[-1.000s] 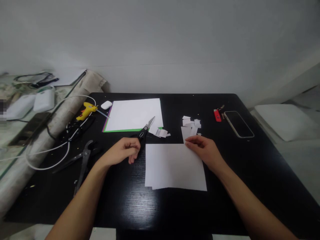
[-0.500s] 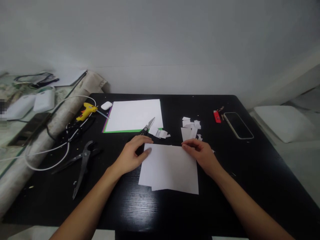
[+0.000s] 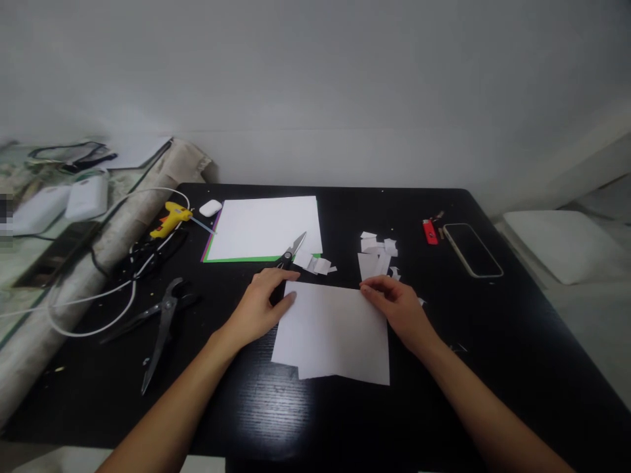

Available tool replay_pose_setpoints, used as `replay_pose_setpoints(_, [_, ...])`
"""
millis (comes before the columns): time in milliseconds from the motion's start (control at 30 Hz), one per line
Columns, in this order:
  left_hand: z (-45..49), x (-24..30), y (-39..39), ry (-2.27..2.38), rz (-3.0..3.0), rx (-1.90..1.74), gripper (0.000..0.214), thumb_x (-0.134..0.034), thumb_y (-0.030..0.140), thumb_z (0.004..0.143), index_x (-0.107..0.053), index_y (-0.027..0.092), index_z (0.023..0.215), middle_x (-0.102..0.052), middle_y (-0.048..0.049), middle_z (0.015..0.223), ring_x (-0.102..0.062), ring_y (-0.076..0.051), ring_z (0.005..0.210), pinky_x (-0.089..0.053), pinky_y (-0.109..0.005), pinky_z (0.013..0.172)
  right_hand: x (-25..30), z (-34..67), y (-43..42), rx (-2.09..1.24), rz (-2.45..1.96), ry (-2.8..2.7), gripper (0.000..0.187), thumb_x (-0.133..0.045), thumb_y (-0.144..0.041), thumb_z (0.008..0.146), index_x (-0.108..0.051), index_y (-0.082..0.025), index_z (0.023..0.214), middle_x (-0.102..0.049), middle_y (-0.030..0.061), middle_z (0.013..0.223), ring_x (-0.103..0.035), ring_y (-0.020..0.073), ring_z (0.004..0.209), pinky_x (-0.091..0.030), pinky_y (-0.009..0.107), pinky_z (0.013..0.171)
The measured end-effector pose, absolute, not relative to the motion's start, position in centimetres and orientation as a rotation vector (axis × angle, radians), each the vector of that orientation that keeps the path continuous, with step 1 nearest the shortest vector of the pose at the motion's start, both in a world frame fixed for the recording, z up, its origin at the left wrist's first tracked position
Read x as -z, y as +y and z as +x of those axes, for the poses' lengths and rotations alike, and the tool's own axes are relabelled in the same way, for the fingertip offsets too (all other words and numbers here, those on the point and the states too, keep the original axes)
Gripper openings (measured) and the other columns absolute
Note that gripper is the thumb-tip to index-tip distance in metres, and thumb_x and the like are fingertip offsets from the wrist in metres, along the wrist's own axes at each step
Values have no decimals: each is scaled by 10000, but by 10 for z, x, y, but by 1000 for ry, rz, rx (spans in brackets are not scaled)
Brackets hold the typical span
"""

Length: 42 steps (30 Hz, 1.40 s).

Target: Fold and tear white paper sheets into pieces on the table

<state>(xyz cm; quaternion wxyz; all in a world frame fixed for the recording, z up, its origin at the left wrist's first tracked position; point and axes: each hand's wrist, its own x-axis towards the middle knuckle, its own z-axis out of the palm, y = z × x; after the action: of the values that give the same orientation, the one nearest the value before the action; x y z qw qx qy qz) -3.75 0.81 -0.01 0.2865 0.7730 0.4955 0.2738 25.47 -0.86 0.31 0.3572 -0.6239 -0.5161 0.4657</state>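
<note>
Two overlapping white paper sheets are in front of me, their lower edges slightly out of line. My left hand holds them at the upper left corner, thumb and forefinger tips at the edge. At the upper right, my right hand pinches the top edge between thumb and fingers. Just beyond my left hand lie scissors, blades pointing away and handles partly hidden. White paper scraps sit by the blades, and a second pile of scraps lies past my right hand.
On the black table, a stack of white and coloured sheets lies at the back. Leftward are a yellow glue gun, a white case, pliers and a looping white cable. A red lighter and phone lie right.
The sheets have shifted very slightly, and their top edges now look more even. Both hands keep nearly the same places on the paper.
</note>
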Motion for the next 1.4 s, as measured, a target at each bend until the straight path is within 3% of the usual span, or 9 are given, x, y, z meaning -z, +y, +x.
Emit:
replay_pose_setpoints(333, [-32,5,9,1254,1639,-932,214,-663,297,904,-696,197,1090,-695,-46,937,-644,-194,902,-495,-302,818,-4,253,-10,-1257,-1573,-1355,286,-734,-484,818,-739,-236,960,-742,64,966,-664,235,847,-508,353,703])
replay_pose_setpoints(467, [-31,5,12,1353,1455,-1039,205,-730,332,834,-708,186,977,-703,-37,899,-614,-159,745,-466,-261,664,-5,251,-13,-1440,-1512,-1299,442,-803,-420,751,-669,-255,1139,-747,55,965,-675,220,764,-522,360,673])
replay_pose_setpoints(633, [-30,6,16,1396,1303,-1176,176,-759,314,792,-694,183,891,-704,-20,855,-598,-153,753,-454,-259,685,-11,248,-15,-1635,-1414,-1222,629,-841,-314,723,-565,-282,1288,-749,18,896,-707,221,779,-556,367,720])
replay_pose_setpoints(800, [-34,3,15,1425,1243,-1144,179,-751,310,790,-735,194,925,-672,7,790,-552,-143,698,-408,-249,639,-11,249,-14,-1612,-1436,-1207,564,-839,-315,736,-600,-258,1244,-727,-4,757,-716,235,754,-566,378,698])
replay_pose_setpoints(933, [-40,4,15,1398,1246,-1029,246,-644,265,830,-778,215,1030,-686,3,788,-539,-159,671,-369,-256,592,-8,251,-13,-1634,-1424,-1138,564,-852,-360,729,-604,-247,1223,-752,13,813,-720,226,776,-564,366,710])
replay_pose_setpoints(1133, [-43,6,17,1165,983,-1061,445,-547,102,670,-798,180,1029,-766,-34,876,-637,-194,780,-443,-257,660,-10,251,-12,-1682,-1421,-1074,599,-871,-387,716,-606,-243,1234,-757,14,833,-709,205,759,-548,346,715])
replay_pose_setpoints(1400, [-39,-2,18,1133,850,-1051,481,-563,106,595,-805,144,1008,-791,-81,944,-673,-228,827,-486,-265,656,-8,251,-12,-1629,-1469,-1001,505,-855,-451,722,-676,-249,1150,-690,-12,752,-625,172,673,-484,306,641])
